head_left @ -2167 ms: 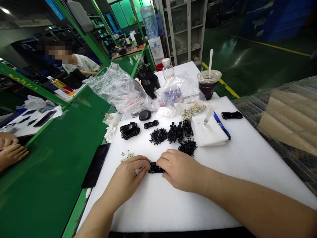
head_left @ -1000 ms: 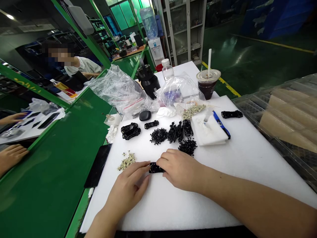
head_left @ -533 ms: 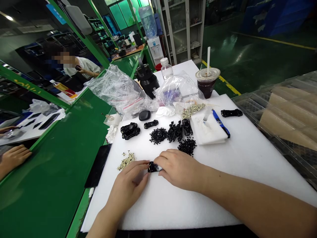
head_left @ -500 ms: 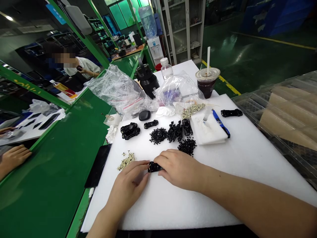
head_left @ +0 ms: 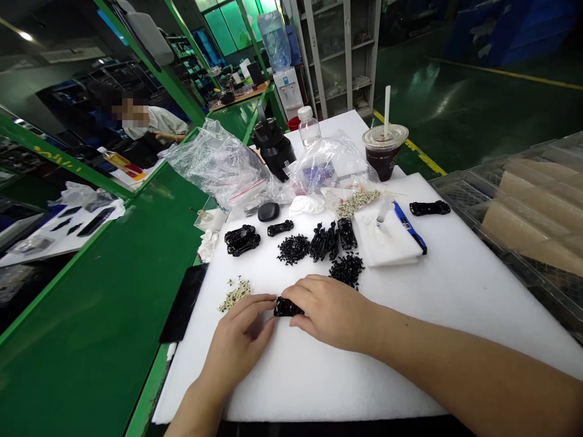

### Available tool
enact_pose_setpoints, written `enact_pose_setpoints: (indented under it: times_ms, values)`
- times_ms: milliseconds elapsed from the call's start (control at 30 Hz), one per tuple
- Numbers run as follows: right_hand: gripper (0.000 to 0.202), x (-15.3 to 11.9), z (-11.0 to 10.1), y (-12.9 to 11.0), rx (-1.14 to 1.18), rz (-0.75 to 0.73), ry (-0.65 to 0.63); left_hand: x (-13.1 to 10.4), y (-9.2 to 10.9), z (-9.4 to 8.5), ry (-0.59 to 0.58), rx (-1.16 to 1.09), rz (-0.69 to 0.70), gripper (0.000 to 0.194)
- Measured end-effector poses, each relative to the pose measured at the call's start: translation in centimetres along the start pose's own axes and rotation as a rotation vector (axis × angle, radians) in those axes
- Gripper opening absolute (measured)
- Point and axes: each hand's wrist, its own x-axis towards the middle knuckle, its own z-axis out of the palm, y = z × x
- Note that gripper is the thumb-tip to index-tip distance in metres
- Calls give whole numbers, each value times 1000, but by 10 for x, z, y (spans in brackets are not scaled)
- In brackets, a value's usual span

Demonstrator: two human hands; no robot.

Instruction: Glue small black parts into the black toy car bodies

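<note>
My left hand (head_left: pixel 241 340) has its thumb and fingers closed at the left end of a small black toy car chassis (head_left: pixel 286 308). My right hand (head_left: pixel 332 312) grips the right end of it, hiding that end. The chassis lies low over the white foam sheet (head_left: pixel 346 382). Just beyond my left fingers is a heap of cream-coloured small parts (head_left: pixel 237 294). A pile of tiny black parts (head_left: pixel 347 270) sits behind my right hand, and a second black pile (head_left: pixel 294 249) lies farther left.
Several black chassis (head_left: pixel 242 240) are stacked at the back left; others stand on edge (head_left: pixel 324 241) near the middle. A blue pen-like tool (head_left: pixel 410 227) rests by a white pad (head_left: pixel 387 246). Plastic bags (head_left: pixel 223 164), a black bottle (head_left: pixel 274 149) and a drink cup (head_left: pixel 385 152) stand behind.
My hands keep their hold on the chassis, with barely any movement. The view has shifted slightly. Another person's hand at the left edge has gone out of view.
</note>
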Motion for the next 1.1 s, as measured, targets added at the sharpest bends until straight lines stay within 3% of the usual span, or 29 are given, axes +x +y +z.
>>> enact_pose_setpoints:
  times_ms: [333,700,1100]
  values:
    - [29,1,-1,0,19,29,-29,-1,2,3,94,56,87,16]
    - [28,0,0,1,25,15,-12,-2,3,2,68,25,33,15]
    - [27,0,0,2,9,15,-30,-3,1,4,52,36,63,18]
